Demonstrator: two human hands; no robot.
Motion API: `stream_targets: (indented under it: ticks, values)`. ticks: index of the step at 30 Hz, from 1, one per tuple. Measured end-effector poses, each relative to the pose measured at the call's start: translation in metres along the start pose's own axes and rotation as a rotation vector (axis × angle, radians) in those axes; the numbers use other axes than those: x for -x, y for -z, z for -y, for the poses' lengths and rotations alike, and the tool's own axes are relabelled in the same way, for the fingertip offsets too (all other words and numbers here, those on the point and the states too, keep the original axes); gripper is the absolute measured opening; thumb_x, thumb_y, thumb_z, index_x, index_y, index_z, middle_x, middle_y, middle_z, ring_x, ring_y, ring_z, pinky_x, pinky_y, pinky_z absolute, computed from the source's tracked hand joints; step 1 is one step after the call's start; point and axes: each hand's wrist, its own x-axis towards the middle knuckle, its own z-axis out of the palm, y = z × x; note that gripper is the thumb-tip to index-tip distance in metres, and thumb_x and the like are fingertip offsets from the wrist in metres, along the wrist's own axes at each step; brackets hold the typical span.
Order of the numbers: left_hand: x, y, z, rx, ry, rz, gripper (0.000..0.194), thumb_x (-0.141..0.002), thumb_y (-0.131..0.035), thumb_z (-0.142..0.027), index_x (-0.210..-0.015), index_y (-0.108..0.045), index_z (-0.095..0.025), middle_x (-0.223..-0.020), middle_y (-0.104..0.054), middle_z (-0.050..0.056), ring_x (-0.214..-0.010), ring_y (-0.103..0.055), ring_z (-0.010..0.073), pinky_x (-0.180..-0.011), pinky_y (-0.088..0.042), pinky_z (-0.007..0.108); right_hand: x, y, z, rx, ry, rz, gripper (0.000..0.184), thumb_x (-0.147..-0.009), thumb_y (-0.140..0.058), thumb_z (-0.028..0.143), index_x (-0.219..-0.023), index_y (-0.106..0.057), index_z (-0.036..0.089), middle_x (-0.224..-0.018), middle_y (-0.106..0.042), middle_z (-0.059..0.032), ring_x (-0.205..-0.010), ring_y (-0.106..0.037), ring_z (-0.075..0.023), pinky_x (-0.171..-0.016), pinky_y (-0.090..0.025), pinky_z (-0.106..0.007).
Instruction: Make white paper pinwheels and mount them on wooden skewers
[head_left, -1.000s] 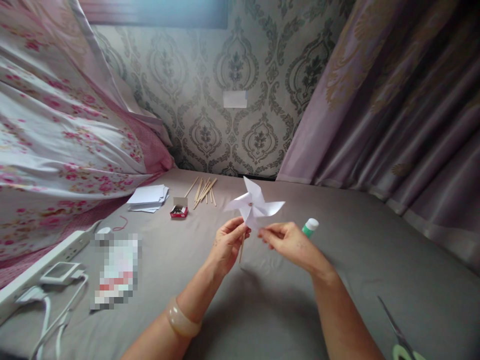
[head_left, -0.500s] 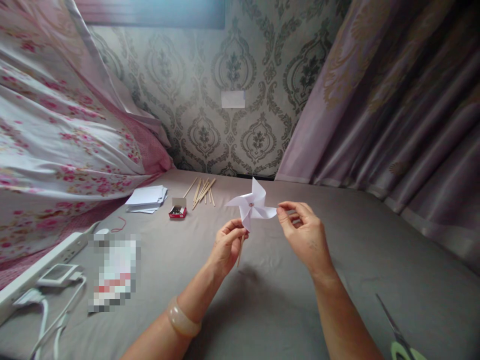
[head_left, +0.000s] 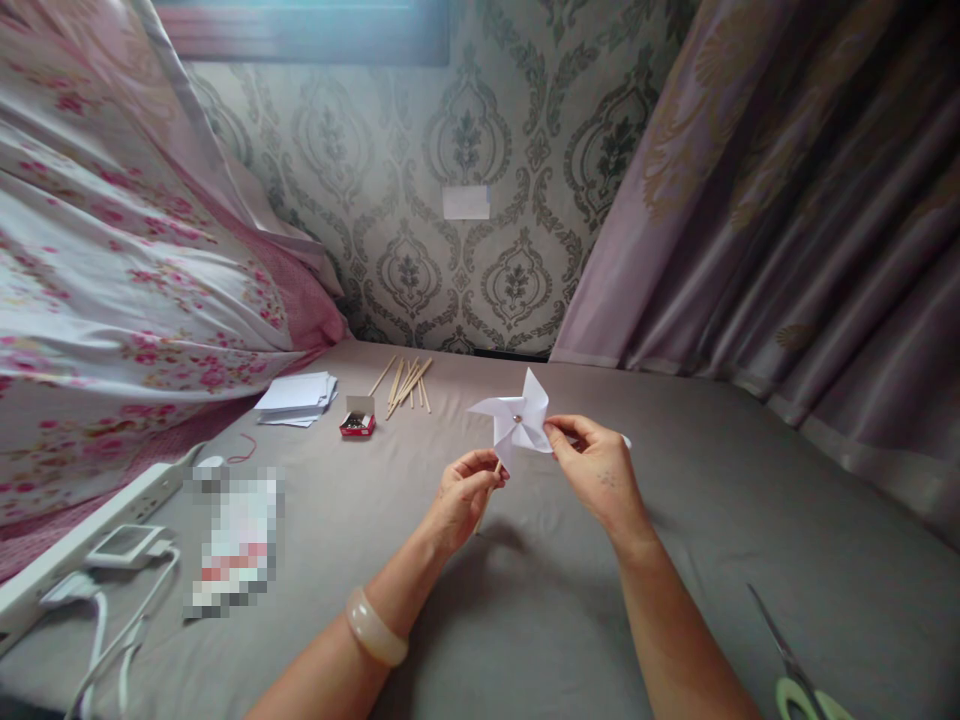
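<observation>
A white paper pinwheel (head_left: 517,420) with a small metal pin at its centre is held up over the grey sheet, slightly right of the middle. My left hand (head_left: 469,492) is closed around its thin wooden stick (head_left: 482,515), just below the blades. With thumb and fingers, my right hand (head_left: 596,467) pinches the right-hand blade of the pinwheel. Part of that blade is hidden behind the right fingers, and a bit of white shows past the knuckles.
Several wooden sticks (head_left: 409,383), a small red box of pins (head_left: 358,423) and a stack of white paper (head_left: 296,398) lie toward the back. Scissors (head_left: 791,665) are at the lower right. A power strip (head_left: 139,500) with cables and a blurred packet (head_left: 240,545) are on the left.
The pinwheel has shifted a little to the right and down, and its blades have changed angle. My right hand has moved inward, nearer the pinwheel's centre.
</observation>
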Motion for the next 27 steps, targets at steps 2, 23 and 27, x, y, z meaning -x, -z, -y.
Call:
stream_targets:
  ticks: [2, 23, 27]
  values:
    - [0.001, 0.003, 0.002, -0.024, 0.005, 0.001, 0.021, -0.050, -0.074, -0.010, -0.071, -0.073, -0.014, -0.066, -0.067, 0.004, -0.065, -0.058, 0.0133, -0.069, -0.041, 0.026, 0.000, -0.001, -0.001, -0.008, -0.006, -0.001, 0.030, -0.080, -0.059, 0.041, -0.085, -0.074, 0.016, -0.078, -0.075, -0.0090, -0.062, -0.065, -0.0191, -0.062, -0.050, -0.031]
    - [-0.021, -0.025, 0.004, -0.103, 0.046, 0.037, 0.052, -0.059, -0.084, -0.037, -0.103, -0.071, -0.013, -0.059, -0.058, 0.000, -0.046, -0.037, 0.0042, -0.045, -0.019, 0.020, -0.016, 0.009, -0.009, 0.136, 0.284, -0.257, 0.037, -0.095, -0.037, 0.028, -0.118, -0.063, 0.014, -0.118, -0.065, -0.0157, -0.112, -0.060, -0.0238, -0.097, -0.047, -0.038]
    - [-0.021, -0.030, 0.007, -0.069, 0.076, 0.041, 0.045, -0.061, -0.078, -0.029, -0.101, -0.070, -0.012, -0.059, -0.058, 0.000, -0.046, -0.037, 0.0049, -0.046, -0.019, 0.021, -0.017, 0.008, -0.016, 0.199, 0.277, -0.249, 0.038, -0.095, -0.035, 0.025, -0.120, -0.061, 0.013, -0.119, -0.065, -0.0161, -0.112, -0.060, -0.0245, -0.099, -0.046, -0.038]
